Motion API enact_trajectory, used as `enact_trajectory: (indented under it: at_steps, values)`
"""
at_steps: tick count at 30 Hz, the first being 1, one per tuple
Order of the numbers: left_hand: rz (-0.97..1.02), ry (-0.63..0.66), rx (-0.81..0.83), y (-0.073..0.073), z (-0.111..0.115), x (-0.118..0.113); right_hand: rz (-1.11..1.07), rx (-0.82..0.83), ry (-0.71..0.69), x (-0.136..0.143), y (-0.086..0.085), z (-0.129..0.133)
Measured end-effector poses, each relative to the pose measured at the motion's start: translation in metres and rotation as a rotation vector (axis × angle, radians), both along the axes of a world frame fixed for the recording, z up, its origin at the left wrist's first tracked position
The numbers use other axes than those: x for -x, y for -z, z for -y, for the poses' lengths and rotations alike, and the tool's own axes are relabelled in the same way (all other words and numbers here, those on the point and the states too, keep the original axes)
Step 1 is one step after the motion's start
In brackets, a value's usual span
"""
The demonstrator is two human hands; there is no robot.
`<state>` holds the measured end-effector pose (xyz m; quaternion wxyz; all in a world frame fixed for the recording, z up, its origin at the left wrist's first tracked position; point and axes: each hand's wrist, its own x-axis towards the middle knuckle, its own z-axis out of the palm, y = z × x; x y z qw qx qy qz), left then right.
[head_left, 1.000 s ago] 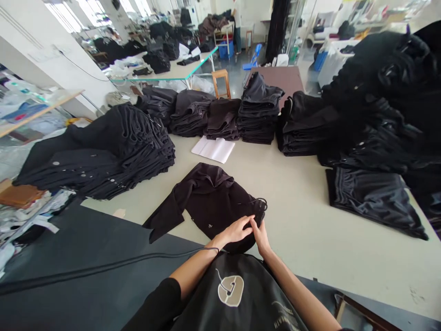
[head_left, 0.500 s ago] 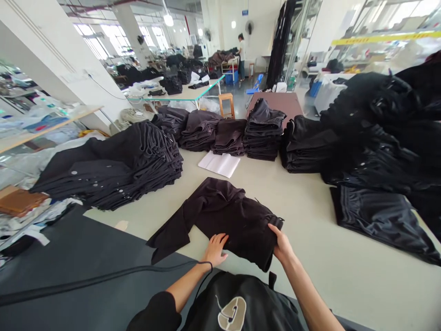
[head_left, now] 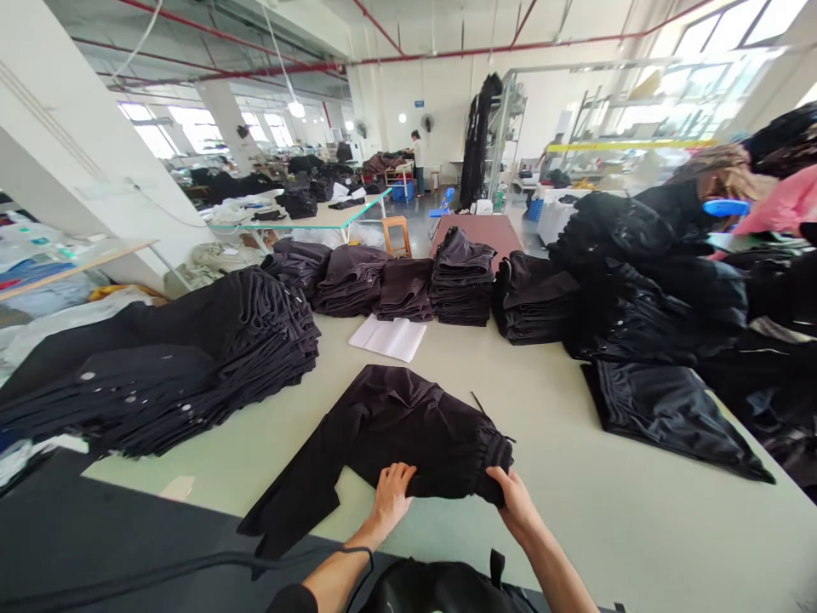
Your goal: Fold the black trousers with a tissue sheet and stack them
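Observation:
Dark trousers (head_left: 414, 426) lie bent across the pale table (head_left: 613, 511), their legs spreading to the lower left and the gathered waistband at the right. My right hand (head_left: 511, 498) grips the waistband, thumb on top and the other fingers hidden beneath the cloth. At the near edge of the trousers, my left hand (head_left: 392, 498) has its fingers bent over the fabric, pinching it. A drawstring end sticks up near the waistband.
Behind the trousers are a white paper (head_left: 388, 338) and several folded dark stacks (head_left: 460, 281). A large dark pile (head_left: 217, 358) fills the left; more garments (head_left: 677, 409) lie at the right. A person (head_left: 417, 162) stands far back.
The view has tilted up and shifted slightly right. The waistband has turned in my right hand, and its near edge is gathered. My left hand has closed on the near edge.

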<state>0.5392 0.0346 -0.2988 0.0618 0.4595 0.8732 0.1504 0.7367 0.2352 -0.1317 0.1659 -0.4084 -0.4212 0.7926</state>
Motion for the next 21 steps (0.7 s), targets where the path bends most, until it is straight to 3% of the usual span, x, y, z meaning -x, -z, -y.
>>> enact_trajectory:
  at_steps: [4, 8, 12, 16, 18, 21]
  values:
    - [0.055, -0.223, -0.425, -0.016, -0.006, 0.043, -0.083, -0.132, -0.012, 0.002, -0.091, -0.014]
    - [0.084, -0.277, -0.673, -0.037, 0.000, 0.086, -0.124, -0.145, 0.069, -0.007, -0.149, -0.015]
    - [0.133, -0.339, -0.628, -0.038, 0.017, 0.112, -0.181, -0.227, 0.098, -0.024, -0.184, -0.018]
    - [0.178, -0.316, -0.534, -0.047, 0.026, 0.118, -0.203, -0.385, 0.193, -0.046, -0.207, -0.033]
    - [0.181, -0.283, -0.507, -0.066, 0.024, 0.123, -0.180, -0.492, 0.320, -0.049, -0.217, -0.049]
    - [0.201, -0.345, -0.386, -0.109, 0.013, 0.144, -0.151, -0.593, 0.407, -0.036, -0.236, -0.087]
